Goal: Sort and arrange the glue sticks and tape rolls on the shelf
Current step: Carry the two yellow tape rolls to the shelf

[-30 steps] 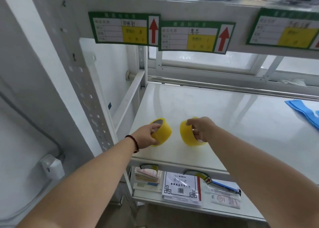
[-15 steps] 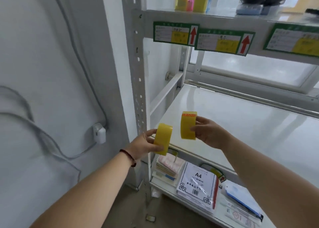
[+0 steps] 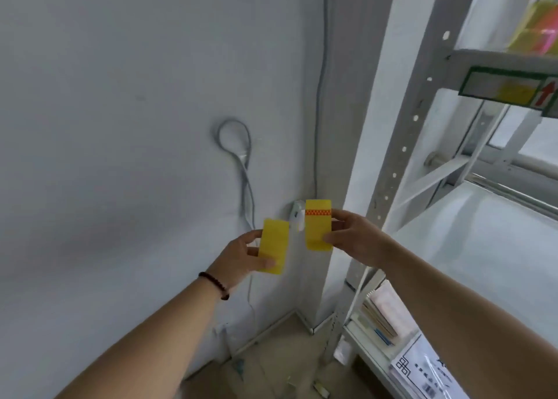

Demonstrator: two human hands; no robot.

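The person holds two yellow tape rolls up in mid-air, off to the left of the shelf unit [image 3: 401, 145] and in front of the pale wall [image 3: 120, 127]. Both rolls show edge-on, so each reads as a flat yellow rectangle; the core holes aren't visible.

Left hand [image 3: 241, 256] pinches the plain tape roll [image 3: 274, 250] w/ thumb on the near face and fingers wrapped behind. This roll is a uniform translucent yellow, tilted slightly, and sits lower than the other one. A dark bead bracelet [image 3: 215, 284] circles the left wrist.

Right hand [image 3: 353, 238] grips the banded tape roll [image 3: 318, 226], fingers curled onto its right edge and thumb approx. at the lower front. Same yellow, but w/ a red-orange patterned strip across it near the top; probably the tape's end tab, though blur makes that hard to confirm. It stands close to upright. The two rolls are near each other but apart, w/ a gap between them.

A white plug or adapter [image 3: 297, 216] on the wall peeks out in that gap, w/ a grey cable [image 3: 241, 157] looped above it. The white middle shelf board [image 3: 483, 247] lies to the right, well apart from both rolls. A lower shelf holds stacked paper and booklets [image 3: 382, 317].
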